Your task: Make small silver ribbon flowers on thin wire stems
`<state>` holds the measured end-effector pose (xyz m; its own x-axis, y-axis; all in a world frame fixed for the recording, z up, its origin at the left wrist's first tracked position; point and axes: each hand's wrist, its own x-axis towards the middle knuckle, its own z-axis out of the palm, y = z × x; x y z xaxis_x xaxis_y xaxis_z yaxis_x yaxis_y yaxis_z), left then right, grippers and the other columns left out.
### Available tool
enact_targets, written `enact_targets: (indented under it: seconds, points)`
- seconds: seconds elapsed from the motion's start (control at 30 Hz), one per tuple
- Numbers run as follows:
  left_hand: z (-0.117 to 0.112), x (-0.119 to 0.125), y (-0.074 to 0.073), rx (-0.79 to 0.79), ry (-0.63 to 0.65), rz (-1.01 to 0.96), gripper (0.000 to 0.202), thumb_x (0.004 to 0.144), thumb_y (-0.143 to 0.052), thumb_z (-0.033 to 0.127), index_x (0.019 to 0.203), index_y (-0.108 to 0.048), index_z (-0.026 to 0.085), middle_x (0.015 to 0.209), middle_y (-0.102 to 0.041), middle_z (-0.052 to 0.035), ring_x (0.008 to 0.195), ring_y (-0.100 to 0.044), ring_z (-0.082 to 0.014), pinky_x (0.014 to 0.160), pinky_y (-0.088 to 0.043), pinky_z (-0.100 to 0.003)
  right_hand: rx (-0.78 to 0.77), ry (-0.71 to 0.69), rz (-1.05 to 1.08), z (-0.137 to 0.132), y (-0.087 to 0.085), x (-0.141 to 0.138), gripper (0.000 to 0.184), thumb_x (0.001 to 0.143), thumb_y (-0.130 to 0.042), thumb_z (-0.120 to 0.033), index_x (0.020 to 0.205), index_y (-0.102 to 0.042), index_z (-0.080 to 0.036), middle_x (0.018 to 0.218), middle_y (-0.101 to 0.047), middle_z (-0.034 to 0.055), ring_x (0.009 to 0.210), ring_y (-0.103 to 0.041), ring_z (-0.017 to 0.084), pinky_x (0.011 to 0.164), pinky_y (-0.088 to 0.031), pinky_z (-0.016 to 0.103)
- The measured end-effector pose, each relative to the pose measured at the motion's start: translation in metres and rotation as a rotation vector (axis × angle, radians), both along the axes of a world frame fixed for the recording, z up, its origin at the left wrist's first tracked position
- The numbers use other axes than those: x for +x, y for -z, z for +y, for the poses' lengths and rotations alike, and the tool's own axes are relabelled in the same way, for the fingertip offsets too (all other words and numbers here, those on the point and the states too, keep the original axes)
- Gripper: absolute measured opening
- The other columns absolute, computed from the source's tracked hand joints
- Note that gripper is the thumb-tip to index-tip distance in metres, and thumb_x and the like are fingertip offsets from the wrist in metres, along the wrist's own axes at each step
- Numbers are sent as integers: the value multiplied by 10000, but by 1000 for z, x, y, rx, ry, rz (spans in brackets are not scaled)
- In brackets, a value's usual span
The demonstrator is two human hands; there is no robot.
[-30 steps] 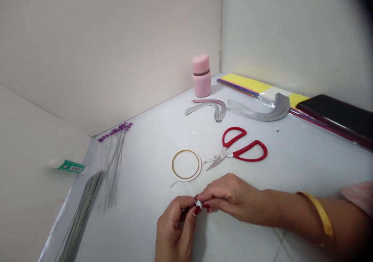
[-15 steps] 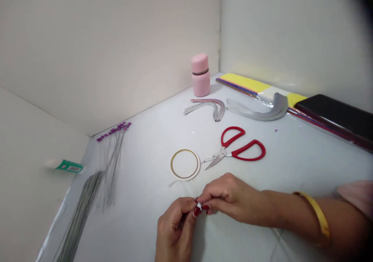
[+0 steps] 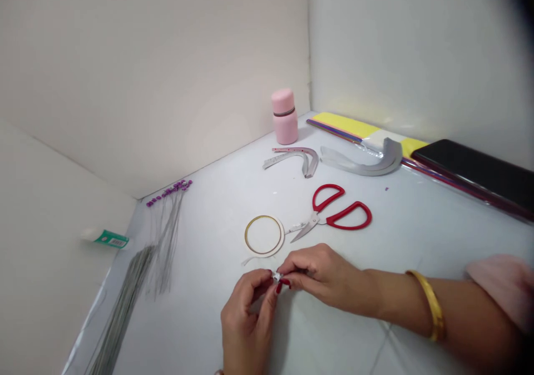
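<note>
Between the fingertips of both hands is a small white and silvery piece (image 3: pixel 276 276), too small to name. My left hand (image 3: pixel 249 314) pinches it from the left, thumb and forefinger closed. From the right, my right hand (image 3: pixel 323 277) pinches it too, its red-nailed fingers partly covering it. Just beyond the hands lies a roll of white tape (image 3: pixel 282 240) with a loose end. Red-handled scissors (image 3: pixel 349 217) rest beside the roll, blades slightly apart, near a short printed strip (image 3: pixel 295 228).
Grey wires (image 3: pixel 125 302) lie at the left, near thin stems with purple tips (image 3: pixel 171 190). A pink bottle (image 3: pixel 285 119) stands by the wall. Curved strips (image 3: pixel 308 166), a translucent curved piece (image 3: pixel 362 166), coloured sheets (image 3: pixel 342 124) and a black phone (image 3: pixel 475 169) lie at the back right.
Both hands have shifted slightly up and left in view, still pinching the small piece, which now shows more of its white surface. The camera view has moved a little.
</note>
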<state>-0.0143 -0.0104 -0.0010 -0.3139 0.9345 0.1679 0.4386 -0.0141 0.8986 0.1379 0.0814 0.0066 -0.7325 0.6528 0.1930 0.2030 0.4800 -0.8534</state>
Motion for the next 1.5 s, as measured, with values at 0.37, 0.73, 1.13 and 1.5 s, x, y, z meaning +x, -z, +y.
enact_targets:
  seconds: [0.37, 0.73, 1.13, 1.5]
  points:
    - [-1, -4, -4, 44, 51, 71, 101, 811, -535, 213, 830, -632, 193, 767, -672, -28, 685, -622, -140, 636, -481, -217, -121, -101, 28, 0, -2, 0, 201, 853, -473, -202, 957, -630, -133, 732, -664, 27, 632, -604, 95, 595, -468, 168]
    - [0, -6, 6, 127, 115, 62, 198, 792, -538, 109, 893, -671, 217, 845, -700, -37, 769, -635, -142, 698, -492, -228, -29, -72, -26, 2, 1, 0, 176, 822, -507, -167, 864, -678, -153, 698, -684, 16, 614, -607, 91, 585, -452, 149]
    - [2, -4, 0, -34, 84, -8, 102, 799, -541, 188, 824, -633, 224, 728, -675, 3, 632, -615, -121, 608, -477, -192, -86, -107, -52, 2, 1, 0, 236, 832, -448, -140, 926, -665, -133, 758, -693, 40, 667, -631, 106, 621, -474, 163]
    - [3, -7, -7, -123, 232, 42, 163, 834, -472, 246, 792, -624, 205, 719, -654, -22, 633, -600, -141, 620, -474, -223, -225, -146, -115, 4, 6, 1, 167, 805, -496, -161, 821, -661, -157, 674, -667, 4, 603, -609, 98, 550, -445, 159]
